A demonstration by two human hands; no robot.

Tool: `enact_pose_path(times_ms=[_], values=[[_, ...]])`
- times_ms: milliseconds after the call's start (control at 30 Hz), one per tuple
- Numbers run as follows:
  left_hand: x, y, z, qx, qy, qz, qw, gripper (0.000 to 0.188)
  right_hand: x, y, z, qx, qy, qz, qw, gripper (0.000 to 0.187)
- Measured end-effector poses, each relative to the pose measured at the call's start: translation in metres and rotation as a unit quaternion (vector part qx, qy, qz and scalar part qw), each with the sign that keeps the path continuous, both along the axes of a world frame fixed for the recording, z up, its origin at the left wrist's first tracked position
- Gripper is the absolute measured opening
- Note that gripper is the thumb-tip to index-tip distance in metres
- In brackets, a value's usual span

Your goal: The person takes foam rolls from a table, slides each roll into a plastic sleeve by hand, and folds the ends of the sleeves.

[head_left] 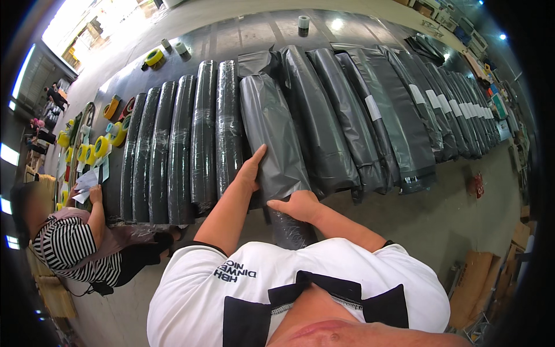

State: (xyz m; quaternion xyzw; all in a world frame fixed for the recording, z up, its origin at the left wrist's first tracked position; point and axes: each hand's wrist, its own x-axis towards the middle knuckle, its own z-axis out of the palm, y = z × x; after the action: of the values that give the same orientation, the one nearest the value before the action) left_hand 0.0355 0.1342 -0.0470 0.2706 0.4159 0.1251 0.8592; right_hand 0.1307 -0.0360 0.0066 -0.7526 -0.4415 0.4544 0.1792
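Note:
In front of me a grey plastic bag [272, 127] is drawn over most of a dark film-wrapped roll [289, 227]. The roll's near end sticks out of the bag close to my shirt. My left hand [252, 170] grips the bag's left side, thumb on top and its other fingers mostly hidden. At the bag's near end, my right hand [298, 205] is closed on the edge, its thumb pointing left. Left of the bag lie several clear-wrapped dark rolls [203, 133]. To its right another roll in a grey bag [318, 118] lies alongside.
More bagged rolls with white labels [436, 98] fill the table's right side. Tape rolls [153, 56] lie on the dark table [248, 34]. At left a person in a striped top [69, 243] holds papers [87, 182]. Cardboard [474, 283] stands at lower right.

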Motion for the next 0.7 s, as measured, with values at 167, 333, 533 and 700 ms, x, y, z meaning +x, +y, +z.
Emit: enact_pose_path(times_ms=[167, 333, 533, 700], values=[[-0.009, -0.022, 0.004, 0.057, 0.006, -0.001, 0.998, 0.060, -0.028, -0.037, -0.003, 0.142, -0.135, -0.011, 0.981, 0.072], [-0.010, -0.059, 0.030, 0.156, -0.021, -0.010, 0.987, 0.056, -0.017, -0.045, 0.025, 0.063, 0.045, -0.029, 0.997, 0.066], [-0.026, -0.104, -0.001, 0.109, -0.059, -0.004, 0.992, 0.067, -0.017, -0.098, -0.040, 0.104, -0.087, 0.021, 0.990, 0.106], [-0.037, -0.139, 0.001, 0.127, -0.013, -0.022, 0.992, 0.066, -0.013, -0.101, -0.030, 0.032, 0.037, -0.076, 0.996, 0.096]])
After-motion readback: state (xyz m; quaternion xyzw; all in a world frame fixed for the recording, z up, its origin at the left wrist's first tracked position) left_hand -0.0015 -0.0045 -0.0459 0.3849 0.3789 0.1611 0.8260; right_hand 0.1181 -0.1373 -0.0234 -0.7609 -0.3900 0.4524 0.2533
